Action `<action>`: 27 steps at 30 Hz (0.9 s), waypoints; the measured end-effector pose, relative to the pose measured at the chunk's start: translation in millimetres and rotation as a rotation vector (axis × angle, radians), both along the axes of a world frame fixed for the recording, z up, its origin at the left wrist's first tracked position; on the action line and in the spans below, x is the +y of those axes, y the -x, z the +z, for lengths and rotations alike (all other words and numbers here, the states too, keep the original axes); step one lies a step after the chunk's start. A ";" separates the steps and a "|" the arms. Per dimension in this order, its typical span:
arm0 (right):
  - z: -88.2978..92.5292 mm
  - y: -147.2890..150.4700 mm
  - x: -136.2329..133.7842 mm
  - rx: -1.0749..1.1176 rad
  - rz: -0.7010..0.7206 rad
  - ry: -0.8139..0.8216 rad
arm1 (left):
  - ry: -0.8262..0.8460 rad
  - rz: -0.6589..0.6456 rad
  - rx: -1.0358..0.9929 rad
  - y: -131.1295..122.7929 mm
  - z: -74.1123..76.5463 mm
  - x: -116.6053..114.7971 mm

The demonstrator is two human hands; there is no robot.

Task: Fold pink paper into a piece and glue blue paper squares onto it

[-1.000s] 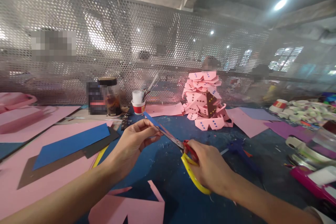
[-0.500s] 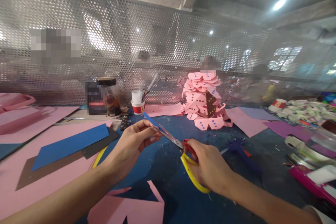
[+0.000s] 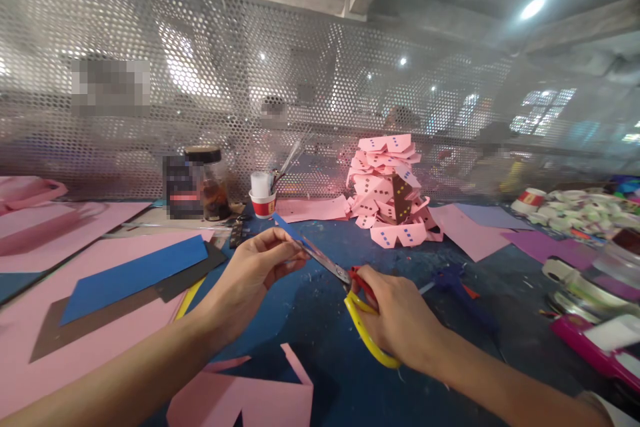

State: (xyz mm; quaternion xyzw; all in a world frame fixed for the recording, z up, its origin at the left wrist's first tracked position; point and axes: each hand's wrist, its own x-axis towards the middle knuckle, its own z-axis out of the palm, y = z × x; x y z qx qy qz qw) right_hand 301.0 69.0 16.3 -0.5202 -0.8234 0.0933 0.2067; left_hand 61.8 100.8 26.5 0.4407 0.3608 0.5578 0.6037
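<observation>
Pinches a narrow blue paper strip (image 3: 286,227) between thumb and fingers (image 3: 283,259) of the left hand (image 3: 247,277), raised just above the dark blue bench (image 3: 320,327) at mid-frame. Grips yellow-handled scissors (image 3: 327,265) in the right hand (image 3: 400,323), with fingers curled tight through the loops and blades nearly together, meeting the strip just beside the left fingertips. Farther back, near the perforated metal screen (image 3: 150,113): a heap of pink cut pieces (image 3: 387,190), a red-and-white paper cup (image 3: 263,201), a dark-lidded jar (image 3: 213,180). Off to the left, a blue sheet (image 3: 135,275) lying flat. Closest in, a pink offcut (image 3: 245,397).
</observation>
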 end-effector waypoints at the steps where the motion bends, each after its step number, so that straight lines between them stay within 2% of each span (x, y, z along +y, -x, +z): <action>1: -0.4 0.2 0.3 -0.004 -0.003 0.000 | 0.003 -0.001 -0.001 0.0 0.1 0.0; 18: -6.3 -0.2 3.3 -0.041 -0.014 -0.020 | 0.017 -0.012 -0.017 -0.4 2.4 -1.2; 27: -6.3 -1.8 4.1 -0.041 -0.008 -0.038 | 0.024 -0.006 -0.014 1.7 -1.5 2.8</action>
